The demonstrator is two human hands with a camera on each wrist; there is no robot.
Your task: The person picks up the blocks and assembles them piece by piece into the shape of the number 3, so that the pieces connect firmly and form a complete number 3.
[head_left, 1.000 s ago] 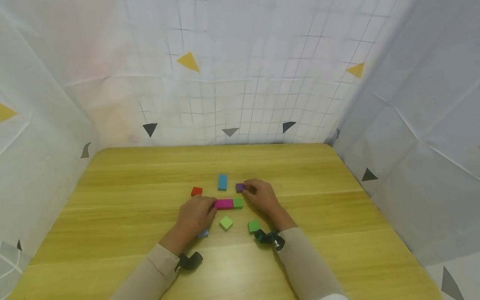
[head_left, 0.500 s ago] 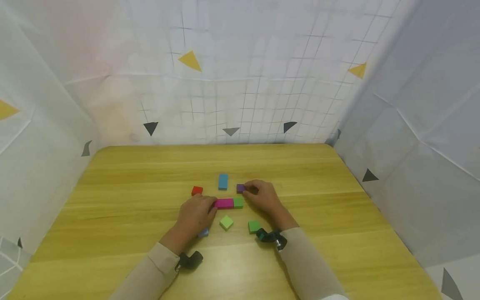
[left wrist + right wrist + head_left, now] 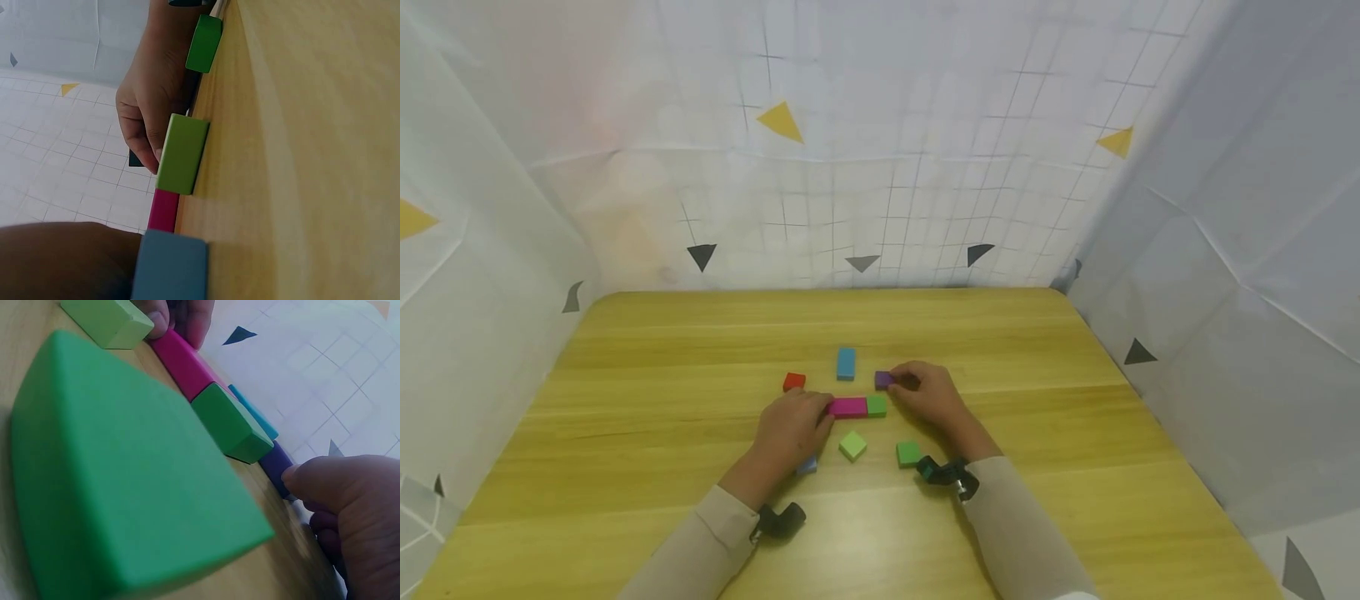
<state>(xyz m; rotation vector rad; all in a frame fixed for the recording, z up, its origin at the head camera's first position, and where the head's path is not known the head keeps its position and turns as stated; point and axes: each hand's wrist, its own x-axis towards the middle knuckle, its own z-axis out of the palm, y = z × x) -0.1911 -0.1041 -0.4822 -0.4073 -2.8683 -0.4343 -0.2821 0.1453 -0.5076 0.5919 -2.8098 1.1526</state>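
Observation:
My left hand (image 3: 790, 429) holds the left end of a magenta block (image 3: 848, 407) between thumb and fingers. A small green block (image 3: 876, 407) sits end to end with it on the right. Just behind that pair, my right hand (image 3: 931, 396) pinches a small purple block (image 3: 882, 380) at its right side, thumb and fingertips on it. In the right wrist view the thumb presses the purple block (image 3: 274, 465) near the wooden tabletop, past the end of the green block (image 3: 231, 422).
A blue block (image 3: 846, 364) lies at the back and a red one (image 3: 793, 381) beyond my left hand. Nearer me are a light green block (image 3: 852, 446), another green block (image 3: 907, 454) by the right wrist, and a light blue block (image 3: 807, 466) partly hidden under my left hand.
My right hand has shifted slightly toward me and to the right, bringing the purple block with it. The left hand and the magenta block stay in place.

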